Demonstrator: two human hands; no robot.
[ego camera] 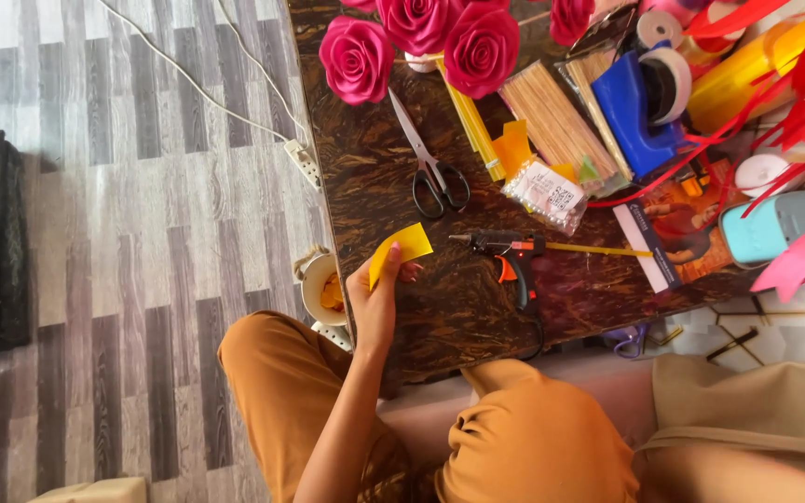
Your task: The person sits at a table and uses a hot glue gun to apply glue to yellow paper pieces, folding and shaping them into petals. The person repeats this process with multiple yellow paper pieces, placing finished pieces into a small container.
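At the centre of the frame, the left hand (376, 296) pinches a yellow paper piece (401, 249) between thumb and fingers, over the near edge of the dark table (375, 177). Just right of it lies a glue gun (507, 253); scissors (430, 168) lie above, and pink paper roses (421, 37) sit at the top.

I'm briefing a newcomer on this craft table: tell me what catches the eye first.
The pink roses at the table's far edge stand out first against the dark table. Next, the left hand at the near edge holds a yellow paper, with the glue gun just right of it and scissors lying beyond. Red ribbons spill across the cluttered right side.
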